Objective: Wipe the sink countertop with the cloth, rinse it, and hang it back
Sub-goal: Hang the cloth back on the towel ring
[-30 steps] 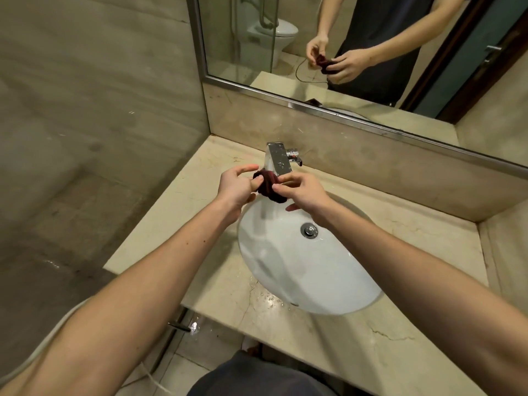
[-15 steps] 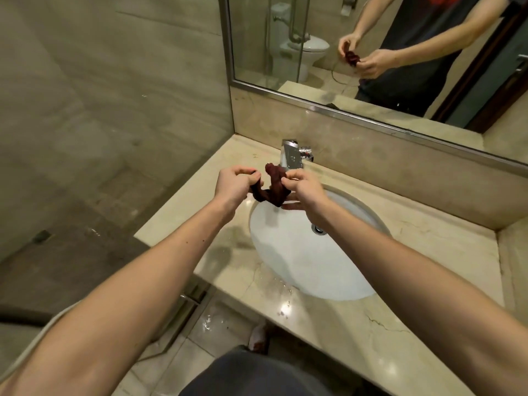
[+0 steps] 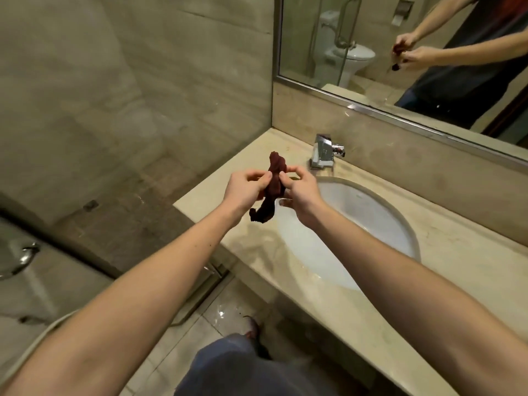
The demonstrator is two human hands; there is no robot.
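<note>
A small dark red cloth, twisted into a rope, hangs between my two hands above the left rim of the white sink basin. My left hand pinches its left side and my right hand pinches its right side. One end sticks up, the other dangles below. The beige marble countertop surrounds the basin and looks wet at the front.
A chrome tap stands at the back of the basin. A mirror covers the wall above. Left of the counter runs a glass shower partition with a metal handle. Tiled floor lies below the counter edge.
The view has swung left. My hands have moved the cloth away from the tap toward the basin's left edge, and the balled cloth has stretched into a longer twisted strip.
</note>
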